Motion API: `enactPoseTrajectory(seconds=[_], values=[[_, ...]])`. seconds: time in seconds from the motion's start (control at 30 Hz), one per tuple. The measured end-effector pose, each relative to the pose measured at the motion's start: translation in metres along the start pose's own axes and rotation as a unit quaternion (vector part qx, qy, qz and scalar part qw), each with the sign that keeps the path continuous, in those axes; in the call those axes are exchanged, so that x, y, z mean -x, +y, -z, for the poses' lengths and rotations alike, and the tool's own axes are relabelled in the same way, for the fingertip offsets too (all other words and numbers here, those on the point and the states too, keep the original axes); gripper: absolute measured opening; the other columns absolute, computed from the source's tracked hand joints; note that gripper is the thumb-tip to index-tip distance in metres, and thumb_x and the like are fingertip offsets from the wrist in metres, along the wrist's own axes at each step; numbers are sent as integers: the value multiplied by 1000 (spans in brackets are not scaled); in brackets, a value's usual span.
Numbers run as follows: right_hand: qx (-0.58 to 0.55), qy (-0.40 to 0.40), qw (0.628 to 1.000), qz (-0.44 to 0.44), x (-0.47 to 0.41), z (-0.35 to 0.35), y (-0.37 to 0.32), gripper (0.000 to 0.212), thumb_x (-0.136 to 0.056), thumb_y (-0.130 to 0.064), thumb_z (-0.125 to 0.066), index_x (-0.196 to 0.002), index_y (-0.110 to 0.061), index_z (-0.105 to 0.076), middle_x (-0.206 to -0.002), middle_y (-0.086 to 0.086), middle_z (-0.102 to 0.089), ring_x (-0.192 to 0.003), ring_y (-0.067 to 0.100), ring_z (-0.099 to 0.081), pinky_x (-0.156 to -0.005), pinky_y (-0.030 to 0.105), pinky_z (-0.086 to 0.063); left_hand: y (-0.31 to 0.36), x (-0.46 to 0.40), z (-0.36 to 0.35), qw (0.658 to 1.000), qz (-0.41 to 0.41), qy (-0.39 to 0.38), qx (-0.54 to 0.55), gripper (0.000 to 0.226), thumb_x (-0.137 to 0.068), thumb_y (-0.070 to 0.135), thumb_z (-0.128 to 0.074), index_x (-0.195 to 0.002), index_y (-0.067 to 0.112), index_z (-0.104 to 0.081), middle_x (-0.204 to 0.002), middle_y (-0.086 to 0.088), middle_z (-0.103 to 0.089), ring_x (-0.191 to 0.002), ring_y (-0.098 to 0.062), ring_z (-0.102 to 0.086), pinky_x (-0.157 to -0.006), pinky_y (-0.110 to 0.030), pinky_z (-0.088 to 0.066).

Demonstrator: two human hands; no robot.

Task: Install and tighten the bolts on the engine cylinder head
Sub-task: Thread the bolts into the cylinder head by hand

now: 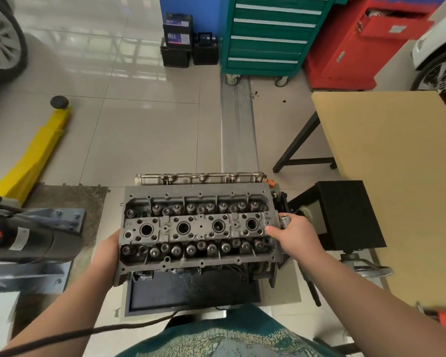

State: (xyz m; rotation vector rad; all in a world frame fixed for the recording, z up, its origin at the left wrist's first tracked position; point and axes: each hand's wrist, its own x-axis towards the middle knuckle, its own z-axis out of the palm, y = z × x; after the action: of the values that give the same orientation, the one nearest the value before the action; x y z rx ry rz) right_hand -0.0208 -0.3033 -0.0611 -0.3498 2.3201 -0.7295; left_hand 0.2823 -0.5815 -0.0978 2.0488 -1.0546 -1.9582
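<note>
The cylinder head sits on the engine stand in front of the person, valve springs facing up. The left hand is pressed against its left end, its fingers hidden behind the casting, so I cannot tell how they lie. The right hand rests at the right end, fingers curled round what looks like a metal socket. A bare tabletop stands to the right.

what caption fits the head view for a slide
Both hands steady the cylinder head: left hand at one end, right hand holding a socket.
</note>
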Motion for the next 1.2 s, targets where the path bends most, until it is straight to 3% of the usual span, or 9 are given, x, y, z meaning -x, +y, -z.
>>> enactPoseTrajectory(seconds=[0.2, 0.27, 0.33, 0.4, 0.53, 0.67, 0.93, 1.0, 1.2], values=[[-13, 1, 1000, 0, 0, -2, 4, 22, -90, -39, -78, -112, -37, -74, -95, -15, -75, -93, 7, -69, -79, 30, -57, 5, -2, 5, 1000, -4, -5, -22, 33, -97, 38, -59, -82, 13, -72, -54, -9, -69, -32, -26, -60, -35, -29, -47], [7, 9, 1000, 7, 2, -5, 4, 24, -91, -40, -77, -114, -37, -74, -95, -16, -74, -92, 7, -68, -82, 34, -58, 8, -7, 8, 999, -22, 0, -44, 33, -99, 36, -57, -85, 12, -73, -62, -12, -74, -39, -27, -65, -44, -33, -53], [11, 14, 1000, 10, 5, -8, 5, 30, -90, -39, -78, -120, -37, -73, -95, -19, -72, -91, 6, -67, -78, 29, -55, 10, -11, 11, 998, -33, 9, -52, 34, -100, 38, -58, -85, 11, -74, -66, -12, -75, -41, -27, -67, -47, -33, -54], [5, 12, 1000, 11, 4, -7, 5, 33, -89, -39, -80, -121, -37, -72, -92, -20, -72, -88, 4, -67, -73, 26, -53, 9, -12, 12, 998, -18, 10, -52, 40, -98, 45, -59, -81, 12, -74, -60, -11, -72, -36, -27, -62, -40, -31, -50], [-12, 7, 1000, 10, 1, -4, 7, 31, -88, -39, -80, -119, -37, -74, -94, -16, -75, -92, 5, -69, -74, 25, -53, 4, -10, 7, 998, 27, 13, -49, 44, -83, 54, -63, -61, 18, -74, -51, -8, -63, -32, -22, -52, -46, -26, -46], [-29, 10, 999, 8, 1, -3, 9, 31, -88, -39, -81, -117, -38, -75, -94, -17, -76, -91, 4, -69, -71, 22, -51, 2, -10, 8, 998, 29, 17, -44, 41, -71, 58, -63, -69, 18, -73, -56, -10, -62, -37, -22, -50, -50, -28, -43], [-8, 11, 1000, 7, 3, -6, 5, 27, -90, -39, -79, -116, -35, -75, -95, -15, -76, -91, 4, -69, -76, 27, -57, 5, -24, 12, 998, 3, 13, -66, 41, -92, 49, -59, -77, 13, -70, -55, -13, -66, -35, -27, -56, -45, -31, -48], [-12, 13, 1000, 7, 5, -7, 6, 28, -90, -39, -78, -118, -36, -75, -96, -16, -75, -90, 3, -68, -71, 23, -54, 5, -24, 12, 998, 12, 21, -57, 43, -92, 51, -60, -75, 13, -69, -52, -12, -64, -34, -26, -54, -45, -30, -47], [0, -8, 1000, 10, 0, 3, 4, 26, -86, -41, -82, -111, -36, -76, -91, -17, -75, -87, 1, -69, -72, 22, -55, -2, -20, 8, 998, 44, 32, -36, 43, -69, 58, -67, -68, 16, -72, -50, -8, -61, -32, -21, -49, -47, -27, -46]])
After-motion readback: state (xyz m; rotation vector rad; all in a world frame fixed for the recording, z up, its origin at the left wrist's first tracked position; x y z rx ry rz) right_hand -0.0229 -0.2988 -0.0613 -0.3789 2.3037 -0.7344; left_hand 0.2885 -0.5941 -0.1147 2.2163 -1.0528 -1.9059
